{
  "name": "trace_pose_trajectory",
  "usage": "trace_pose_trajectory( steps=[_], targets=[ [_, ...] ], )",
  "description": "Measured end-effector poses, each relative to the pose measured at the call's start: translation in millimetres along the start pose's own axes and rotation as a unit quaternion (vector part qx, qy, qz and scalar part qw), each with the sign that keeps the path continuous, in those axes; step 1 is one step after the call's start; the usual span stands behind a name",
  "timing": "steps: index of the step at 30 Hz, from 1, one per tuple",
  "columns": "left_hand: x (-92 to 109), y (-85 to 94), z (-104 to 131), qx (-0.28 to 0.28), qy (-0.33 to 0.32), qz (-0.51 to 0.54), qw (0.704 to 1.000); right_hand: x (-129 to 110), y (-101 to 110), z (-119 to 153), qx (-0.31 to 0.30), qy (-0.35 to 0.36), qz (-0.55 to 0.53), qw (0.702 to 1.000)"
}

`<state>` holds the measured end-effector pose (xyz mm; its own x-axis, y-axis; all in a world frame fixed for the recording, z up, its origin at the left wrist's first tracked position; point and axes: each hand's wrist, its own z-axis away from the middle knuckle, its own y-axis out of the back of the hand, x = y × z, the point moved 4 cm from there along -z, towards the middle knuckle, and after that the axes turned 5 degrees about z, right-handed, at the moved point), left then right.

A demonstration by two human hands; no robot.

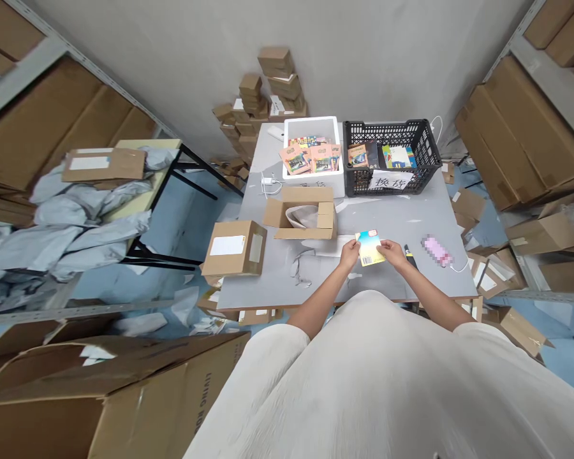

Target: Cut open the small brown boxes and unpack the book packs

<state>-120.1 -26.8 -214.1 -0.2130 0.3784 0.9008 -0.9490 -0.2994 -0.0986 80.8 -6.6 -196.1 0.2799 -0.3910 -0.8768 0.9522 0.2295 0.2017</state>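
Observation:
Between my two hands is a small booklet [370, 247] with a blue-to-yellow cover, a barcode low on its left and a red mark at the top. My left hand [349, 253] pinches its left edge, and my right hand [392, 251] grips the right edge. Just right of my right hand lies a black and yellow box cutter [410, 256], partly hidden by the wrist. An opened cardboard box [326, 220] with pale material inside stands ahead and to the left. White paper [326, 247] lies on the table beside my left hand.
On the grey table [277, 290] are a closed carton [236, 245], a white bin [337, 183] of booklets and a black crate [423, 172] holding books. A blurred pink phone [436, 250] lies right, on a cable. Shelves with large cartons [530, 127] flank both sides.

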Motion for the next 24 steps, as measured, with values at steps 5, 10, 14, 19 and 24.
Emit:
trace_pose_trajectory(
  steps=[5,10,14,19,24],
  targets=[
    [2,-7.1,9,0.011,0.025,-0.039,0.999,-11,2,4,0.060,0.025,0.022,0.998],
    [7,-31.4,22,-0.071,0.025,0.008,0.997,-28,-12,19,0.033,0.126,0.090,0.987],
    [15,-28.1,22,-0.019,0.026,0.025,0.999,-38,-17,29,0.000,0.187,0.107,0.977],
    [23,-17.4,20,0.007,0.049,0.061,0.997,-27,2,20,0.055,0.138,0.133,0.980],
    [26,-16.4,16,0.000,0.042,0.062,0.997,-7,12,13,0.009,0.019,0.077,0.997]
  ],
)
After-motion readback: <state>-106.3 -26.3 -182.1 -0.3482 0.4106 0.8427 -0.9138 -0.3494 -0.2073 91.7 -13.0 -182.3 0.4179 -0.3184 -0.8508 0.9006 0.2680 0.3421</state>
